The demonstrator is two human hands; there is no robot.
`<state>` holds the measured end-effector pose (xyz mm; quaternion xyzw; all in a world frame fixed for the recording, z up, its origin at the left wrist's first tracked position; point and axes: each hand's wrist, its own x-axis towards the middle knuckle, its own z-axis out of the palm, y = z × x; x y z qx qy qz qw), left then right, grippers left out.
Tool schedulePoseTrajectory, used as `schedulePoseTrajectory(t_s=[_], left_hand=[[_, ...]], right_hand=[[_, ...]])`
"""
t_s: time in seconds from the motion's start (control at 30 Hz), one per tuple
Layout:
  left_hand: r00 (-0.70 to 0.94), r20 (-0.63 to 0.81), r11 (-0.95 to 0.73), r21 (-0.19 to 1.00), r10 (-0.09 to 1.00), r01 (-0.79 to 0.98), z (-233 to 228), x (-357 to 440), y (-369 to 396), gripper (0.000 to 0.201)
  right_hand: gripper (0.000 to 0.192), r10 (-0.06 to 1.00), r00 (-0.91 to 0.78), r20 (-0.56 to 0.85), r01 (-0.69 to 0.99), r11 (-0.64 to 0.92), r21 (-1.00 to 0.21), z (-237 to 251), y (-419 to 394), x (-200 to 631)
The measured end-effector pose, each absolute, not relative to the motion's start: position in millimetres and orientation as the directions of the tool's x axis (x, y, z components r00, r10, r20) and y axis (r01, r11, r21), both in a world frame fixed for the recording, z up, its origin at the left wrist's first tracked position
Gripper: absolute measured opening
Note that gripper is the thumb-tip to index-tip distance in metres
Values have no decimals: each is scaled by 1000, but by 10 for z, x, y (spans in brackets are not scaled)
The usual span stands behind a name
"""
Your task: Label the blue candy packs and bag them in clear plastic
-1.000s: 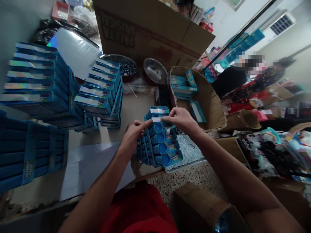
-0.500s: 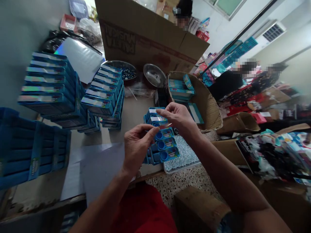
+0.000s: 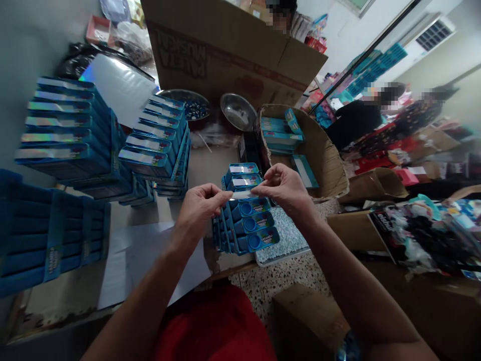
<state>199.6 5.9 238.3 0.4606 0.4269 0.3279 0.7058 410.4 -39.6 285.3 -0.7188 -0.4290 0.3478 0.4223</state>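
Observation:
A narrow white sticker strip [image 3: 242,194] is stretched between my two hands, over a row of blue packs [image 3: 256,223] printed "Caramelo". My left hand [image 3: 201,208] pinches its left end between thumb and fingertips. On the other end, the fingertips of my right hand [image 3: 283,188] are closed. The two packs at the back of the row, such as this blue pack [image 3: 243,169], carry similar white strips on top. Round recesses show on the nearer packs, which bear no strip that I can see.
Stacks of blue packs [image 3: 56,125] with strips stand at left. White sheets [image 3: 150,260] lie near the table edge. Behind are metal bowls [image 3: 238,113] and a big cardboard sheet [image 3: 233,60]. At right sit a carton [image 3: 326,165] and a tray of pale pellets [image 3: 289,235]. People are beyond.
The strip, tilted and hard to see before, now lies level and pulled straight between my hands. My left hand has shifted left, and my right hand has moved slightly right and down.

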Motion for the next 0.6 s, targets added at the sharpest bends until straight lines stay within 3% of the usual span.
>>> schedulePoseTrajectory(t_s=[0.23,0.4,0.47,0.6], left_hand=[[404,-350,398,916,845,-39,2267,2035,66,36],[433,-384,455,888,815,-70,2044,2109,30,43],[380,-465,520,852,800,-54,1953,2184,-42,50],[254,-488,518,853,835,-66,1773,2338,-250,52]], right_hand=[[37,934,335,-126,481,-285,-829,2813,-344,4094],[49,898,440,-4,669,-331,-665,2849,-365,4110],[55,885,461,-73,624,-381,-682,2791,-366,4147],[59,852,361,-378,252,-480,-841,2633,-404,4220]])
